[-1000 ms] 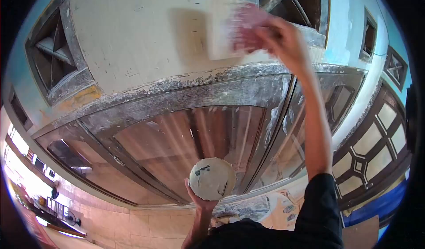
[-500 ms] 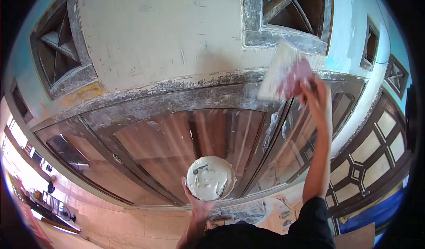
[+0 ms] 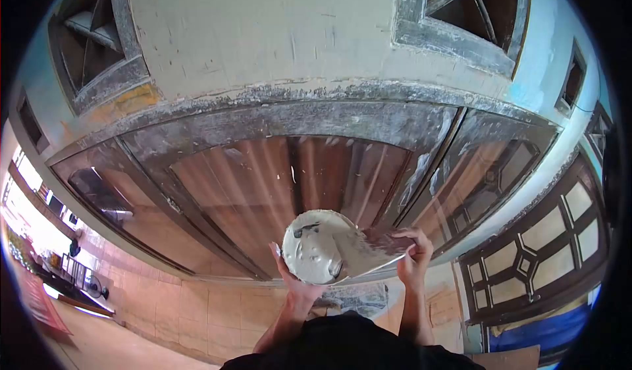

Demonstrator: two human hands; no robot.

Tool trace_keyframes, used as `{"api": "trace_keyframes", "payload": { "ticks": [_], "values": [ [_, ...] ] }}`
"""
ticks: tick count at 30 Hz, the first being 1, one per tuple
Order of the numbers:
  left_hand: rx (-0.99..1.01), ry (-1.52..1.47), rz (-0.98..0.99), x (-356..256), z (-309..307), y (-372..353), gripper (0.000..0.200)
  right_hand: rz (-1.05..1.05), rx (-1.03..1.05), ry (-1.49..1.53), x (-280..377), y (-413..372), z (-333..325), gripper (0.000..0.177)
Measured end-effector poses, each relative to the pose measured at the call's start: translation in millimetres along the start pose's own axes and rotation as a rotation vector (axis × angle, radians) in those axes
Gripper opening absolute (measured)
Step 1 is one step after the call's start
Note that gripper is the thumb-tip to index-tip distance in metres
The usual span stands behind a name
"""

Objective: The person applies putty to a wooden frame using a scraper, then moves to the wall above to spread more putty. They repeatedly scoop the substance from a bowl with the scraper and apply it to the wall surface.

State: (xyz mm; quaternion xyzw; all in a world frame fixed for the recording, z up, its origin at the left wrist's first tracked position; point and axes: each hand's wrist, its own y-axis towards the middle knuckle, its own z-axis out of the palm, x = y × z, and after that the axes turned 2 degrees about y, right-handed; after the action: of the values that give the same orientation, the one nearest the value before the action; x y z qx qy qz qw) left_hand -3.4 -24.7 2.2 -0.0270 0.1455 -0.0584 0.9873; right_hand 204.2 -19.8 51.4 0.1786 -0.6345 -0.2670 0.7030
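Observation:
My left hand [image 3: 299, 283] is wrapped round the lower left side of a round tub [image 3: 286, 239], held up in front of my body. Pale grey putty [image 3: 313, 259] fills it, lumpy on top and with dark smears. In my right hand [image 3: 416, 257] is a wide, flat scraper [image 3: 370, 254], pinched at its right end between thumb and fingers. Its blade, coated in pale putty and reddish-brown near the grip, reaches left over the tub's right rim and overlaps the putty in this view.
Ahead stand glazed wooden doors [image 3: 263, 192] under a worn, scraped frame beam [image 3: 296, 116]. Above is a putty-coated wall panel [image 3: 250, 34] between lattice vents [image 3: 471, 4]. A panelled door [image 3: 526, 258] is at right, a fan [image 3: 97, 287] at far left on the tiled floor [image 3: 191, 311].
My right hand has come down from the beam beside the upper right vent to the tub, bringing the scraper over its rim. The left hand still holds the tub; the view has tilted slightly.

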Motion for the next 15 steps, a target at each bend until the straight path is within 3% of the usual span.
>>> {"api": "trace_keyframes", "payload": {
  "ticks": [1, 2, 4, 9, 13, 14, 15],
  "values": [
    [0.02, -0.041, -0.024, -0.4, -1.6, -0.6, 0.075, -0.063, 0.097, -0.142, 1.6, 3.1, 0.9, 0.014],
    [0.012, -0.043, -0.025, -1.2, -1.6, -1.0, 0.075, 0.053, 0.13, -0.038, 8.6, 2.4, 5.9, 0.019],
    [0.158, -0.055, -0.006, -2.9, -1.8, -2.7, 0.078, 0.083, 0.135, -0.009, 7.7, 1.1, 12.3, 0.022],
    [0.106, -0.035, 0.039, -10.2, -7.2, -8.5, 0.079, 0.126, 0.165, 0.078, 2.0, 4.1, 21.1, 0.042],
    [0.101, 0.048, 0.045, -24.0, 10.8, -9.3, 0.076, 0.144, 0.118, 0.113, -0.1, 9.0, 39.1, 0.019],
    [0.035, 0.433, 0.194, -24.8, -5.0, -3.3, 0.074, 0.21, 0.105, 0.241, -1.1, 10.3, 42.2, 0.019],
    [0.031, 0.432, 0.186, -31.4, -0.7, -3.4, 0.074, 0.285, 0.079, 0.294, -3.2, 10.5, 43.7, 0.019]
  ]
}}
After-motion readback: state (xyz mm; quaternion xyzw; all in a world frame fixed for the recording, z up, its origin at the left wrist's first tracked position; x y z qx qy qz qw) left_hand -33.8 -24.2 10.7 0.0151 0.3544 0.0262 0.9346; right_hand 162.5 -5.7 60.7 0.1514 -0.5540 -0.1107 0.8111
